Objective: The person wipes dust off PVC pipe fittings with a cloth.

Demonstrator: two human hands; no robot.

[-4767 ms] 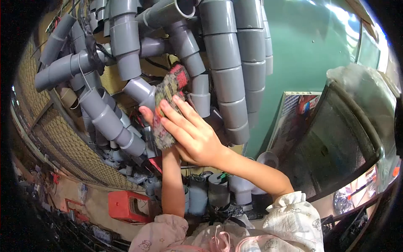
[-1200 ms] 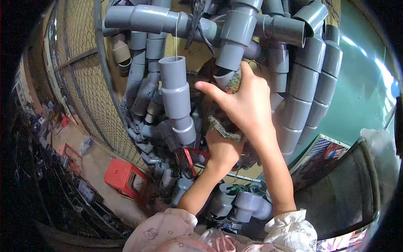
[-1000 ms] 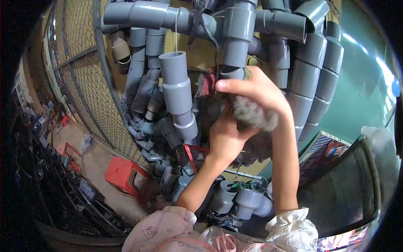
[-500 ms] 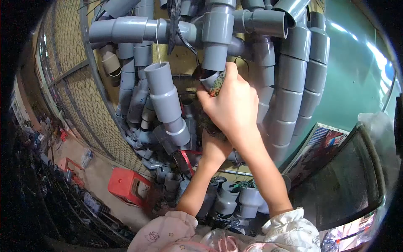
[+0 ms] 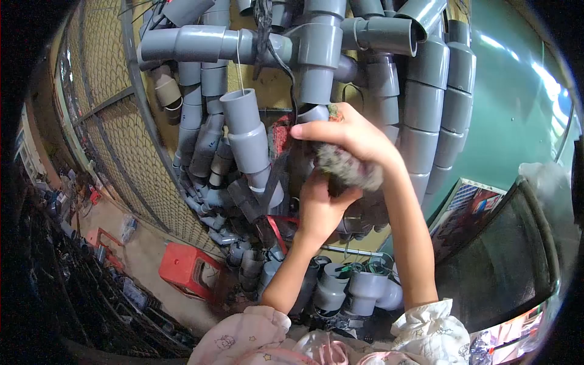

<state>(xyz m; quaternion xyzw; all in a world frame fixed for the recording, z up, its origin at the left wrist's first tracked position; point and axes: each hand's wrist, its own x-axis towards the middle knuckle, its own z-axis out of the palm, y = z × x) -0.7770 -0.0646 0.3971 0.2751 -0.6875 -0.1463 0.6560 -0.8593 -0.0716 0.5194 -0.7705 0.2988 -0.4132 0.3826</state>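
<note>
My right hand (image 5: pixel 353 137) is raised against a hanging cluster of grey PVC pipe fittings (image 5: pixel 316 67) and holds a worn, mottled cloth (image 5: pixel 348 170) bunched under its fingers, just below a short pipe end (image 5: pixel 313 114). My left hand (image 5: pixel 321 207) is directly beneath it, gripping the lower part of the same cloth from below. A red edge of the cloth (image 5: pixel 278 135) shows to the left of my fingers. Both forearms rise from patterned pale sleeves (image 5: pixel 420 331).
A strung column of grey couplings (image 5: pixel 248 143) hangs left of my hands, and a curved stack (image 5: pixel 435 91) runs down the right. Wire mesh (image 5: pixel 103 109) is at left, a red plastic stool (image 5: pixel 185 271) below, a green wall (image 5: pixel 517 103) and a dark bin (image 5: pixel 505 255) at right.
My right hand has drawn back from the pipe end and turned, pulling the cloth down into a bunch. My left hand stays under it.
</note>
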